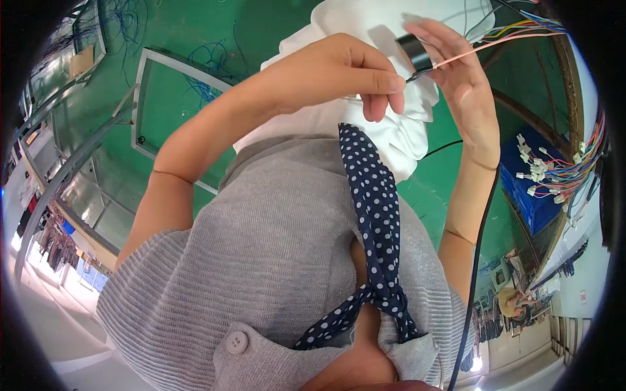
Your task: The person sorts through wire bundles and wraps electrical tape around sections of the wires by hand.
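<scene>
While the left hand [355, 75] reaches across w/ its back to the camera, its thumb and index finger pinch together at the dark tip [412, 77] of a pink wire [482, 48]. Right hand [464, 88] is up just beside it, palm turned toward the left one, fingers loosely bent; a black cylinder [415, 52] sits against or near those fingers — can't tell how firmly, or if, they grip it. Pink wire runs from the dark tip, past the cylinder's lower end and across the right fingers, to a multicoloured wire bundle [541, 25] at upper R.

Below both hands is a bunched white cloth [372, 16], w/ green floor [189, 26] beyond. Off to the R: a blue crate [541, 202], w/ many white connectors [538, 169] on coloured wires hanging in front of it. Over on the L, a metal frame [138, 98] and loose blue wires [212, 65]. Wearer has a grey ribbed top [274, 215] plus a navy polka-dot scarf [372, 189]. Another person [512, 303] is in the bg, lower R — too small for detail.
</scene>
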Tool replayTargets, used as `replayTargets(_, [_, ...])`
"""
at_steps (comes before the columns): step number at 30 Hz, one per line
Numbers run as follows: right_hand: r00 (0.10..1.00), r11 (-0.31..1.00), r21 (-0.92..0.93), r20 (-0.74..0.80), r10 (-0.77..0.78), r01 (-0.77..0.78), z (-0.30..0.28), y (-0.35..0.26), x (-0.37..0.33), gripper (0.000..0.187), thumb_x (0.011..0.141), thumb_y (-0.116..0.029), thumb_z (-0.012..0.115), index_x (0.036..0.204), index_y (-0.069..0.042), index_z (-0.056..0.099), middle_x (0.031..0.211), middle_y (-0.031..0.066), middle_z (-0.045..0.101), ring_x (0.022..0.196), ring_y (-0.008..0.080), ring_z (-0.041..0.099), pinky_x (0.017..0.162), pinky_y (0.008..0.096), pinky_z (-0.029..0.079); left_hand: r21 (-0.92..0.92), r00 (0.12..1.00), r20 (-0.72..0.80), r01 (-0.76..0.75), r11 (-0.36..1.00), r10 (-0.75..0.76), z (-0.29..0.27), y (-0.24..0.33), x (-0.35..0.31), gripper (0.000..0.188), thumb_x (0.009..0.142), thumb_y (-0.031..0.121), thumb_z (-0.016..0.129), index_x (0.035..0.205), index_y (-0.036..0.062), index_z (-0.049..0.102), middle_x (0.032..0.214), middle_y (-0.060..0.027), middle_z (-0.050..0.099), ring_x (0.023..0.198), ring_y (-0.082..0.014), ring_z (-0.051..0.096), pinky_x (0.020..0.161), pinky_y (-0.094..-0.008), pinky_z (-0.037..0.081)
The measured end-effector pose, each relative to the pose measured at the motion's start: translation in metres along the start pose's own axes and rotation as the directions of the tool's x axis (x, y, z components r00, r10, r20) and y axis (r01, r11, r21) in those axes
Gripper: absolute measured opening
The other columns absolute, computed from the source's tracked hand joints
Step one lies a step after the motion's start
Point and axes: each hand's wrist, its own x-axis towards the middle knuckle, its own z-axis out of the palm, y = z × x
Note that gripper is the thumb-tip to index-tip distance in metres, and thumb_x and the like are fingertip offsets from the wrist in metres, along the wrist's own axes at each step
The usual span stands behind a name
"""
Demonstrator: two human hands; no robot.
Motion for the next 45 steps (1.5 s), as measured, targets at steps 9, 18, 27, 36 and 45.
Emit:
replayTargets(9, [0.987,0.987,-0.153,0.156,-0.027,0.051,-0.01,-0.004,0.004,0.048,0.081,-0.015,0.074,0.123,0.0,0.058,0.105,0.0042,0.061,0.09,0.0108,0.058,0.08,0.023,0.045,-0.248,0.975,0.195,0.156,0.956,-0.108,0.0,0.009,0.014,0.037,0.096,0.031,0.051,0.091,-0.0011,0.069,0.075,-0.0026,0.064,0.071,-0.0073,0.056,0.067,-0.0217,0.042])
replayTargets(18, [0.971,0.961,0.137,0.035,0.236,-0.239,-0.004,-0.019,-0.024,0.035,0.08,-0.006,0.072,0.111,0.002,0.06,0.098,0.0066,0.063,0.08,0.0106,0.059,0.072,0.0229,0.047,0.23,0.942,-0.211,-0.211,0.95,0.26,0.02,-0.025,0.019,0.017,0.091,0.014,0.058,0.09,0.0038,0.071,0.065,0.0023,0.057,0.061,-0.0028,0.047,0.054,-0.0201,0.036])
replayTargets(27, [0.984,0.931,-0.351,-0.1,-0.145,0.102,0.023,0.0,-0.019,0.016,0.087,-0.006,0.064,0.101,0.0,0.064,0.093,0.0034,0.063,0.085,0.0109,0.058,0.077,0.0262,0.045,0.62,0.772,-0.265,-0.322,0.716,0.577,0.029,-0.028,0.016,0.008,0.085,0.011,0.064,0.086,0.0048,0.068,0.065,-0.0024,0.055,0.058,-0.0102,0.051,0.051,-0.0254,0.039])
replayTargets(36, [0.978,0.936,-0.308,-0.174,0.118,-0.168,0.026,-0.037,-0.058,0.013,0.087,-0.01,0.065,0.077,-0.001,0.062,0.069,0.0057,0.06,0.065,0.016,0.056,0.059,0.0282,0.042,0.845,0.592,0.349,-0.534,0.03,0.727,0.022,-0.011,0.007,0.021,0.066,0.011,0.069,0.086,0.0087,0.063,0.065,-0.0011,0.049,0.052,-0.0177,0.049,0.045,-0.0321,0.037])
replayTargets(45, [0.986,0.996,0.011,0.139,-0.092,0.091,0.015,-0.066,-0.087,0.019,0.077,-0.011,0.075,0.071,0.002,0.063,0.067,0.008,0.061,0.062,0.0204,0.058,0.057,0.0323,0.042,0.555,0.561,0.33,-0.766,0.325,0.759,0.053,0.011,-0.004,0.025,0.068,0.017,0.075,0.088,0.0072,0.064,0.067,-0.0004,0.048,0.052,-0.0155,0.048,0.045,-0.0301,0.032])
